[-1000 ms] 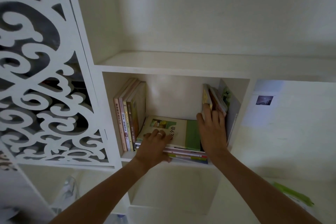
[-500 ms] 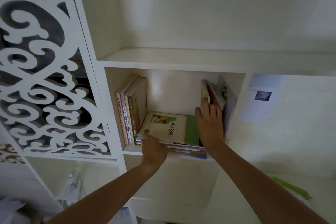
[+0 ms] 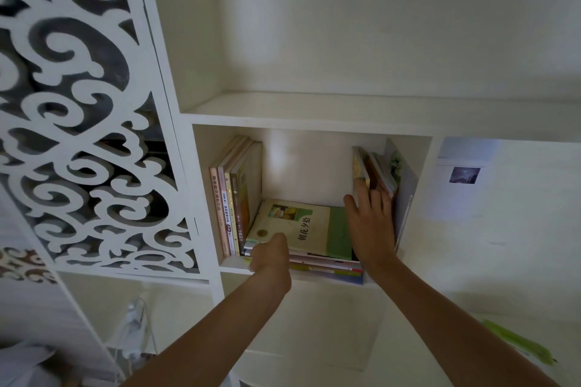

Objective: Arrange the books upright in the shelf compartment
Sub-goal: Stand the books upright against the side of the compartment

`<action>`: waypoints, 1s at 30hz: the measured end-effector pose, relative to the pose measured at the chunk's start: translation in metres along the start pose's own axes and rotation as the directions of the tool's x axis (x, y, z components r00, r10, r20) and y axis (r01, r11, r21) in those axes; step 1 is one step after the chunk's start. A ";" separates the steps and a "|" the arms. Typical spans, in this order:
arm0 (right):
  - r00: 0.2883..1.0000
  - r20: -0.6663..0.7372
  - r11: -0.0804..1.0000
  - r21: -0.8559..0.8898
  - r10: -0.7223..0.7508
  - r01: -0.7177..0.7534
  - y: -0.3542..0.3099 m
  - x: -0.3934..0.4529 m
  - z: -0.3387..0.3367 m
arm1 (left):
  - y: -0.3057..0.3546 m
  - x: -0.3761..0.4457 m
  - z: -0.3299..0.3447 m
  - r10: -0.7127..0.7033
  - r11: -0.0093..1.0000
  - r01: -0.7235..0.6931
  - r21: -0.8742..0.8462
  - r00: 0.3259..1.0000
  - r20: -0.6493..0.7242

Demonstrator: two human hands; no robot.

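A white shelf compartment [image 3: 311, 130] holds three groups of books. Several books [image 3: 235, 195] stand upright against its left wall. A flat stack [image 3: 314, 236], topped by a cream and green book with Chinese lettering, lies on the compartment floor. My left hand [image 3: 270, 256] grips the front left corner of that stack, thumb on the top cover. At the right, a few leaning books [image 3: 377, 173] are propped by my right hand [image 3: 372, 223], whose straight fingers press flat against them.
A white carved scrollwork panel [image 3: 78, 122] stands to the left of the compartment. A wide shelf board [image 3: 345, 107] runs above it. A small dark picture [image 3: 464, 175] is stuck on the white surface to the right. Something green [image 3: 515, 342] lies at the lower right.
My left hand slid from on top of the flat stack back to its front left corner and now grips the edge. My right hand stays pressed against the leaning books.
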State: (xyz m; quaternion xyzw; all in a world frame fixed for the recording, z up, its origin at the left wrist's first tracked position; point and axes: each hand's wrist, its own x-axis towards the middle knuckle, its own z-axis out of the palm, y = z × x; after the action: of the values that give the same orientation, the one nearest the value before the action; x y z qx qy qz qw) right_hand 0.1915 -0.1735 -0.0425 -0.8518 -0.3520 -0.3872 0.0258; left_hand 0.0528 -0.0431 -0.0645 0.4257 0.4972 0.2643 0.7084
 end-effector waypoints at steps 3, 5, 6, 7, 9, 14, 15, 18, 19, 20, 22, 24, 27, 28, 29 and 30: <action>1.000 -0.010 1.000 0.028 0.002 -0.002 0.000 -0.001 -0.001 | 0.008 -0.003 0.005 0.156 0.983 -0.164 -0.076 0.982 -0.108; 1.000 -0.015 0.999 0.037 -0.003 0.004 0.001 0.000 -0.001 | 0.009 -0.004 0.011 0.337 0.940 -0.329 0.096 0.937 -0.088; 1.000 -0.012 0.999 0.036 -0.004 0.004 0.001 0.000 -0.001 | 0.009 -0.012 0.014 0.386 0.893 -0.354 0.277 0.920 -0.071; 1.000 -0.012 0.999 0.034 -0.004 0.004 0.002 0.000 -0.001 | 0.004 -0.015 0.015 0.415 0.807 -0.340 0.483 0.908 -0.053; 1.000 -0.020 0.999 0.037 -0.006 0.007 0.004 0.000 0.001 | -0.009 -0.018 0.012 0.535 0.511 -0.360 0.781 0.844 0.039; 0.998 -0.055 0.998 0.052 -0.025 0.028 0.008 -0.003 0.005 | -0.003 0.018 0.000 0.290 -0.340 -0.794 0.504 0.422 0.859; 0.998 -0.061 0.998 0.056 -0.030 0.034 0.009 -0.003 0.005 | 0.005 0.025 0.002 0.212 -0.412 -0.795 0.445 0.391 0.896; 0.996 -0.074 0.997 0.066 -0.040 0.045 0.010 -0.002 0.009 | 0.026 0.035 0.010 0.129 -0.535 -0.769 0.350 0.335 0.933; 0.996 -0.085 0.997 0.064 -0.038 0.044 0.010 -0.003 0.010 | 0.030 0.038 0.012 0.107 -0.560 -0.764 0.320 0.316 0.943; 0.994 -0.098 0.997 0.063 -0.036 0.043 0.011 -0.004 0.011 | 0.033 0.041 0.011 0.085 -0.583 -0.758 0.292 0.301 0.950; 0.992 -0.125 0.997 0.069 -0.035 0.044 0.011 -0.005 0.012 | 0.036 0.048 0.009 0.063 -0.603 -0.753 0.263 0.284 0.957; 0.990 -0.135 0.996 0.081 -0.036 0.047 0.012 -0.005 0.013 | 0.036 0.055 0.006 0.067 -0.582 -0.772 0.256 0.268 0.961; 0.990 -0.139 0.995 0.091 -0.027 0.040 0.013 -0.007 0.013 | 0.038 0.061 0.006 0.077 -0.535 -0.806 0.252 0.250 0.965; 0.991 -0.134 0.995 0.090 -0.022 0.034 0.013 -0.008 0.013 | 0.039 0.062 0.006 0.077 -0.534 -0.808 0.247 0.245 0.967; 0.992 -0.128 0.996 0.087 -0.015 0.027 0.012 -0.008 0.013 | 0.039 0.063 0.006 0.077 -0.543 -0.806 0.238 0.234 0.969; 0.992 -0.125 0.996 0.084 -0.009 0.020 0.011 -0.008 0.013 | 0.039 0.062 0.006 0.079 -0.556 -0.798 0.232 0.227 0.971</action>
State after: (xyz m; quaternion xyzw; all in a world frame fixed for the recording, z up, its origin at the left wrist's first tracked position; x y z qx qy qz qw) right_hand 0.2030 -0.1828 -0.0547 -0.8216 -0.3722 -0.4242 0.0812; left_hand 0.0832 0.0236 -0.0595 0.9968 -0.0536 0.0509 -0.0301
